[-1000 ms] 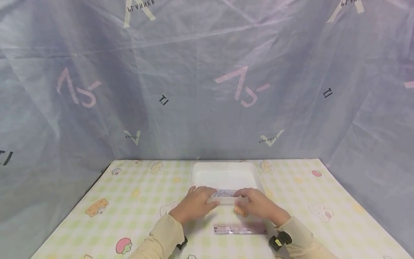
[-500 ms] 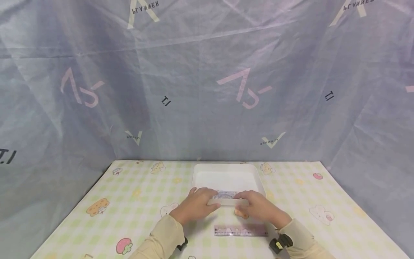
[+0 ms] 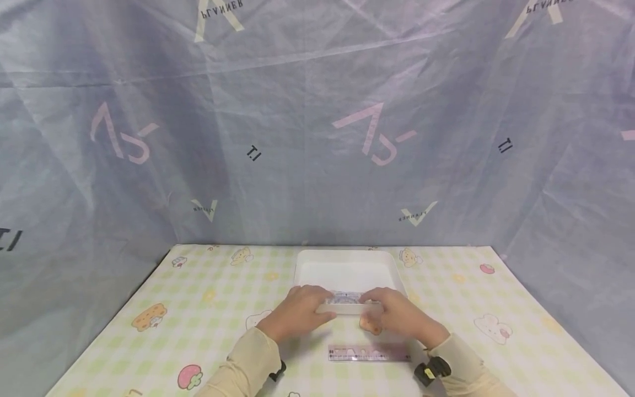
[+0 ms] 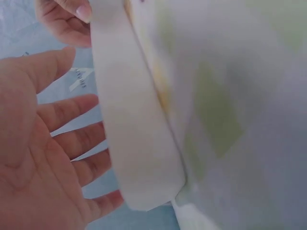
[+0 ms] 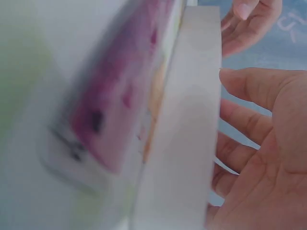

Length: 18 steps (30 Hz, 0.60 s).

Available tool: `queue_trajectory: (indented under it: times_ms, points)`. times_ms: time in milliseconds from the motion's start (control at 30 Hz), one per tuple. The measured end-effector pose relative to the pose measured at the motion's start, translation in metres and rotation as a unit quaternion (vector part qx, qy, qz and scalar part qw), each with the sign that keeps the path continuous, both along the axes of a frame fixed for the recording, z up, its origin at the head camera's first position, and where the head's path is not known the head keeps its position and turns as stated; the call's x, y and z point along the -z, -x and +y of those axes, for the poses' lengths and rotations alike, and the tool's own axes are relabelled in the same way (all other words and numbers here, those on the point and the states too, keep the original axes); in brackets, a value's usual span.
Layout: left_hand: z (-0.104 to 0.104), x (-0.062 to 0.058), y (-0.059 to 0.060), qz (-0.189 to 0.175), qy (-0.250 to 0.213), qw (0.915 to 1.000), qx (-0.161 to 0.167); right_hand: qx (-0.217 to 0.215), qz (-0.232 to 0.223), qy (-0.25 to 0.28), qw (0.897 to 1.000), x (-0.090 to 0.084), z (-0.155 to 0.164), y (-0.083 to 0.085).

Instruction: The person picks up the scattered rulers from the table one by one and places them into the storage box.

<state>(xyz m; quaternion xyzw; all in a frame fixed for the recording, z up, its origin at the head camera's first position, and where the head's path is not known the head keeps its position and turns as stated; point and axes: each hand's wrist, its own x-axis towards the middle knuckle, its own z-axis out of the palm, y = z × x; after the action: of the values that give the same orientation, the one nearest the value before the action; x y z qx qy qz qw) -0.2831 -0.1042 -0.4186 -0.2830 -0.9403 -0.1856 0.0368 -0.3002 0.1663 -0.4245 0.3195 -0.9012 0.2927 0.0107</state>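
While the left hand (image 3: 300, 311) and right hand (image 3: 401, 314) reach over the tray (image 3: 347, 271), fingers loosely spread, the blue ruler (image 3: 345, 298) lies inside between their fingertips, contact unclear; the pink ruler (image 3: 367, 353) lies on the near side of the right hand.

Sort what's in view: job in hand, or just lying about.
Job in hand, apparently:
blue-patterned strip, between the left hand and right hand
white tray at their fingertips

Just lying about, seemingly:
pink ruler, held by neither hand
tablecloth underneath
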Motion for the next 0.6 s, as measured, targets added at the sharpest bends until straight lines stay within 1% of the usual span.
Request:
queue_trajectory:
  times_ms: [67,167,233,300,367,433,533,600]
  points:
    - [-0.003,-0.004,0.001,0.018,0.002,0.9998,0.002,0.006,0.023,0.001,1.000,-0.006,0.002,-0.001]
    - [-0.006,-0.014,0.001,0.041,-0.004,0.9991,0.005,0.011,0.060,0.000,0.998,-0.019,0.008,-0.003]
    - [-0.007,-0.020,0.000,0.050,-0.009,0.9987,0.011,0.016,0.074,-0.005,0.997,-0.028,0.013,-0.005]
    - [-0.008,-0.026,-0.002,0.047,-0.016,0.9985,0.022,0.015,0.078,-0.012,0.997,-0.037,0.019,-0.007]
    - [-0.008,-0.031,-0.004,0.036,-0.021,0.9986,0.033,0.004,0.066,-0.018,0.998,-0.046,0.025,-0.009]
    - [-0.007,-0.034,-0.007,0.014,-0.020,0.9988,0.043,-0.012,0.042,-0.031,0.999,-0.053,0.031,-0.011]
    - [-0.005,-0.037,-0.010,-0.023,-0.015,0.9980,0.057,-0.038,-0.011,-0.067,0.997,-0.057,0.038,-0.014]
    - [-0.003,-0.037,-0.012,-0.043,-0.006,0.9967,0.068,-0.047,-0.045,-0.096,0.993,-0.057,0.040,-0.016]
